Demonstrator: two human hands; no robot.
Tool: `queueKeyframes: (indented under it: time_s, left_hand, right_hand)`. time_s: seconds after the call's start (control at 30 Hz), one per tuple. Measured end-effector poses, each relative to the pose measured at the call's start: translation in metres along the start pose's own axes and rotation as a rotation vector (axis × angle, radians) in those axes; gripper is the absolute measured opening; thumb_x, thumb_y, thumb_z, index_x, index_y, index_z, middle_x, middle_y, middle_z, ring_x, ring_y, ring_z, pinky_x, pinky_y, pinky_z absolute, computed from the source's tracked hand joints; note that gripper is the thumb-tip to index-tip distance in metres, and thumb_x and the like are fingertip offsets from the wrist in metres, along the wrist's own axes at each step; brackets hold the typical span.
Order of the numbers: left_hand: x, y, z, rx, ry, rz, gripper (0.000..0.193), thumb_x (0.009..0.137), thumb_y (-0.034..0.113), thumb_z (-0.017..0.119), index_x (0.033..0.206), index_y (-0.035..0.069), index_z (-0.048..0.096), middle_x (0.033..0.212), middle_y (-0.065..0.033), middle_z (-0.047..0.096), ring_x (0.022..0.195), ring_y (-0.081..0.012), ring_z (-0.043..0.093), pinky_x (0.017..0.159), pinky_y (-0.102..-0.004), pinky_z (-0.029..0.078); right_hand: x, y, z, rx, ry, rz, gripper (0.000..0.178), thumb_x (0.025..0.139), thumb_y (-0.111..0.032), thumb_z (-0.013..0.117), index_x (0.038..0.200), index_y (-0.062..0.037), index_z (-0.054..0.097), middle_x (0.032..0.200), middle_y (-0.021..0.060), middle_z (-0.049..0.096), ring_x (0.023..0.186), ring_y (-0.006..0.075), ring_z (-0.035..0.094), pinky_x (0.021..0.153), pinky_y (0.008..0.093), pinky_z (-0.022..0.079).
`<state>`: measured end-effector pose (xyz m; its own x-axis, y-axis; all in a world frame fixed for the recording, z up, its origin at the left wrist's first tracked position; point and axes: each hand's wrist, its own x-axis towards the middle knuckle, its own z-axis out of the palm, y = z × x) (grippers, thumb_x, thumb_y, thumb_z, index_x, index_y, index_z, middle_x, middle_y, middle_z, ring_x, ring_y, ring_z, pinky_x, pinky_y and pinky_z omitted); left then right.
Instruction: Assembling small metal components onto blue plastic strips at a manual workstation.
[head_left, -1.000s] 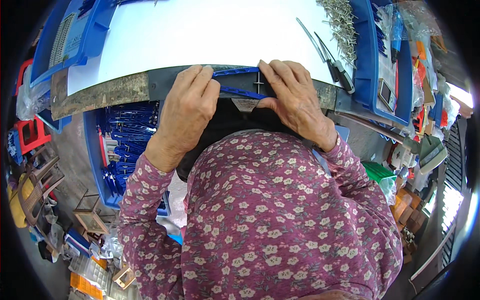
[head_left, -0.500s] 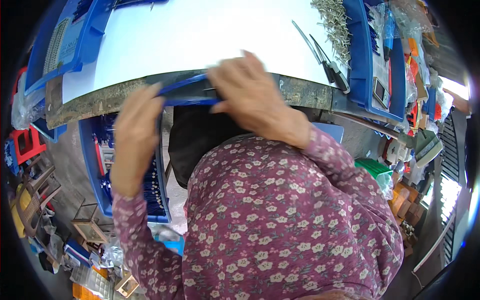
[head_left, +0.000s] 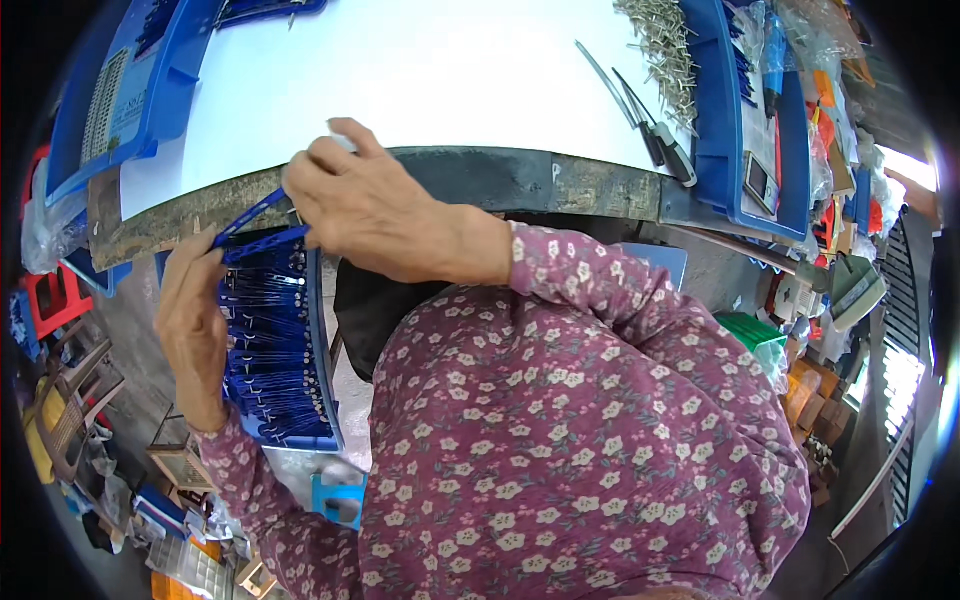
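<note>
Between my hands are two narrow blue perforated strips [head_left: 262,243], meeting at my right hand and spread apart toward my left. I cannot tell exactly what they are. My right hand [head_left: 345,200] grips their right end at the table's front edge, its fingers bent round them. My left hand [head_left: 192,310] pinches their left end, just off the table edge. Below them a blue tray [head_left: 332,400] holds many similar blue pieces with small metal ends, laid in rows. My left forearm reaches past this tray's left side.
White sheeting [head_left: 400,80] covers the table. At its right lie a heap of small metal rivets [head_left: 665,50] and two slim dark-handled tools [head_left: 672,155]. Blue bins [head_left: 718,150] flank it; a small device [head_left: 761,184] sits in the right one. A blue stool [head_left: 338,492] stands below.
Both hands have moved left with the blue strips, from the table's front middle to above the tray. The tray's rows of blue pieces now show more fully.
</note>
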<state>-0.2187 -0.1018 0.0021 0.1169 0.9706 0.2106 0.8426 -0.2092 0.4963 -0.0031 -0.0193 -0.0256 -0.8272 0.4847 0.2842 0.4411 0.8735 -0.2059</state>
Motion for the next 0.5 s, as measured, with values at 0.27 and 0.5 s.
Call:
queueKeyframes:
  time_s: [0.27, 0.5]
  left_hand:
    - [0.058, 0.078, 0.073, -0.033, -0.105, 0.476, 0.012, 0.071, 0.004, 0.051, 0.078, -0.006, 0.051, 0.102, -0.0189, 0.052, 0.100, -0.0296, 0.050, 0.086, -0.0350, 0.042]
    - [0.020, 0.025, 0.036, 0.136, -0.029, 0.216, 0.023, 0.073, -0.009, 0.051, 0.094, -0.003, 0.057, 0.108, -0.0146, 0.057, 0.105, -0.0304, 0.053, 0.090, -0.0390, 0.042]
  right_hand:
    - [-0.099, 0.035, -0.061, 0.126, 0.056, 0.337, 0.059, 0.059, -0.016, 0.074, 0.111, -0.0004, 0.052, 0.097, 0.0131, 0.054, 0.087, 0.0291, 0.050, 0.074, 0.0367, 0.043]
    - [-0.036, 0.022, -0.015, 0.223, 0.170, 0.160, 0.043, 0.055, -0.018, 0.074, 0.089, -0.0018, 0.054, 0.084, 0.0078, 0.052, 0.080, 0.0237, 0.048, 0.073, 0.0329, 0.039]
